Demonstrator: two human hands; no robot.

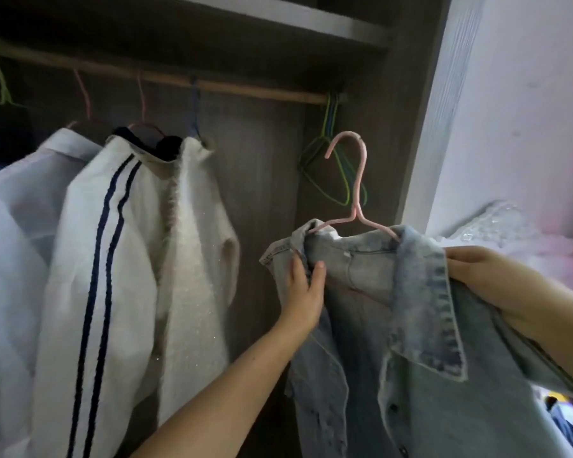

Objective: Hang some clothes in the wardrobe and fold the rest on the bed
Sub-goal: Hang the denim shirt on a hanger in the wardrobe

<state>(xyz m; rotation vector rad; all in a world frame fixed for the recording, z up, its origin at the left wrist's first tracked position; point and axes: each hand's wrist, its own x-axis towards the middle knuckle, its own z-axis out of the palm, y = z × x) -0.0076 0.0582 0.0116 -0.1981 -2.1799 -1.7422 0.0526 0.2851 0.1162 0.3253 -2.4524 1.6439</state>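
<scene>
Pale-blue denim jacket (411, 325) on pink wire hanger (354, 193), below the wooden rail (179, 81): heavy, floppy. My left hand (306, 292) pinches its collar, right hand (487, 279) grips its shoulder; I'd lift by the hook.

Home bedroom, at an open wardrobe (265, 193): wooden rail (166, 79) under a shelf (278, 21), white garments (119, 259) on wire hangers, spare coloured hangers (331, 166) bunched at the rail's end.
</scene>
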